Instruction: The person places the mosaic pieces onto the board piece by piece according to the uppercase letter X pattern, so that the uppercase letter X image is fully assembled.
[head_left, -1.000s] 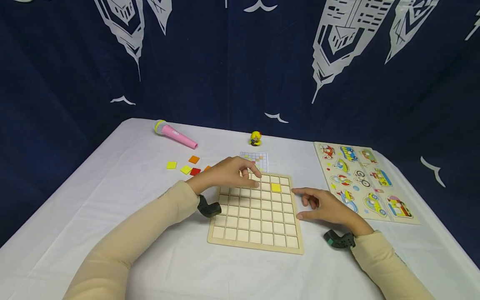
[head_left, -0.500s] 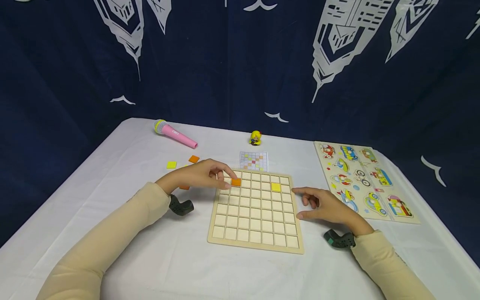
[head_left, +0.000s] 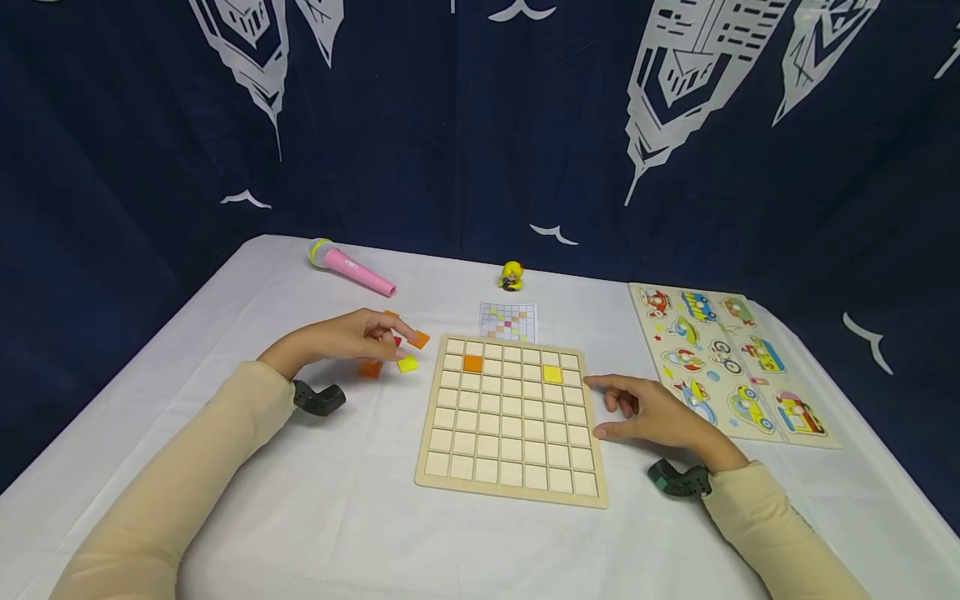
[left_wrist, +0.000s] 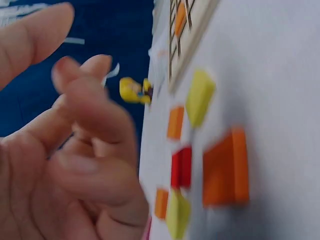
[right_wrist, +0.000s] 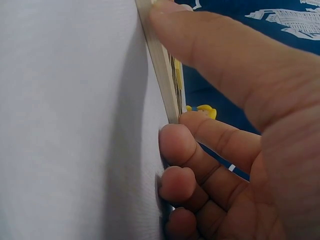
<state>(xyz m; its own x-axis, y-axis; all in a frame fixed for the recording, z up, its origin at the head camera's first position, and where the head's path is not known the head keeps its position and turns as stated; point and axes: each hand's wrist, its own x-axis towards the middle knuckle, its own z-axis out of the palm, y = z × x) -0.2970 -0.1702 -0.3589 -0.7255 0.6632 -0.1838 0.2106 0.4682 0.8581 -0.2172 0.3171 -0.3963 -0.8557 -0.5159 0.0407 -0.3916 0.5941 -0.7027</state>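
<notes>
Navy cloth (head_left: 450,167) hangs behind the white counter (head_left: 337,475); tiles (left_wrist: 222,170) lie toward its far edge, near the left hand (head_left: 337,337), fingers parted, holding nothing. The right hand (head_left: 652,410), fingers slightly bent, touches the board (head_left: 511,427). Tiles seem light, stiff; pinch opposite edges.

2 hands: left hand (head_left: 341,336), right hand (head_left: 654,410). 2 beige sleeves (head_left: 153,492), 2 black wrist units (head_left: 318,399). 1 wooden grid board (head_left: 510,492), 7 rows x 7 columns, 49 cells. Tiles in it: 2, so 1 orange tile (head_left: 473,363) and 1 yellow tile (head_left: 552,374). Loose tiles, left wrist view: 3 orange ones (left_wrist: 220,172), 2 yellow ones (left_wrist: 201,97), 1 red one (left_wrist: 181,167); 6 minimum, left hand partly blocks the head view. Singles: 1 pink microphone (head_left: 352,268), 1 figurine (head_left: 512,276), 1 printed card (head_left: 508,322), 1 vehicle puzzle board (head_left: 712,376), 1 table (head_left: 360,517).
</notes>
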